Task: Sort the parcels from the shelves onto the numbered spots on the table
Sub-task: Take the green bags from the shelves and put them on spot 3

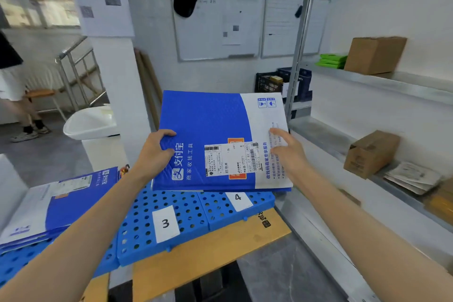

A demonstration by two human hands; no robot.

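Your left hand point(154, 152) grips the left edge of the blue and white parcel point(210, 125), thumb on top. Your right hand point(289, 154) lies on its white end; through the blur I cannot tell whether it grips. The parcel hangs tilted just above spot 4 point(238, 197) on the blue perforated surface point(186, 208). A second parcel point(63, 201) lies further left.

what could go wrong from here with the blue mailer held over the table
1. The left hand grips only one edge of the blue mailer, and the right hand lies with straight fingers at its white end, so it may sag or slip.
2. It hangs near both the 4 label and the 3 label; set down carelessly, it might straddle the two blue trays.
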